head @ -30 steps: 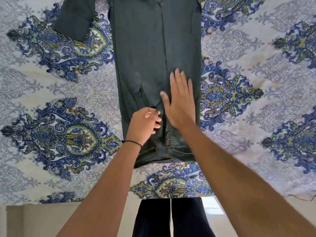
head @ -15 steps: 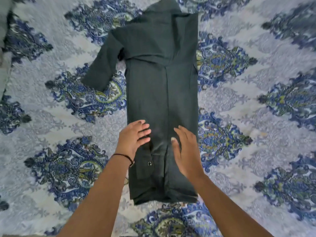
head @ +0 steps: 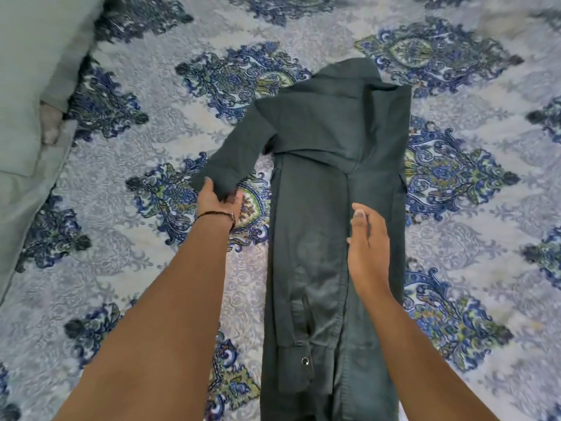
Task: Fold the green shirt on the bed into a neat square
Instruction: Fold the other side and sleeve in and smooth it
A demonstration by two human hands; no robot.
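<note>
The dark green shirt [head: 321, 208] lies lengthwise on the bed as a long narrow strip, collar at the far end. One sleeve is folded down along its left half, cuff with a snap button near me. The other sleeve [head: 230, 156] sticks out to the left. My left hand [head: 217, 199], with a black band on the wrist, grips the end of that sleeve. My right hand [head: 368, 238] hovers over the middle of the shirt, fingers loosely curled and holding nothing.
The bed is covered by a pale sheet [head: 121, 256] with blue and green paisley medallions. A grey-green pillow [head: 33, 86] lies at the far left edge. Open sheet surrounds the shirt on both sides.
My left hand moved from the shirt's middle out to the left sleeve end and closed on it. My right hand lifted slightly. The view shifted up the bed.
</note>
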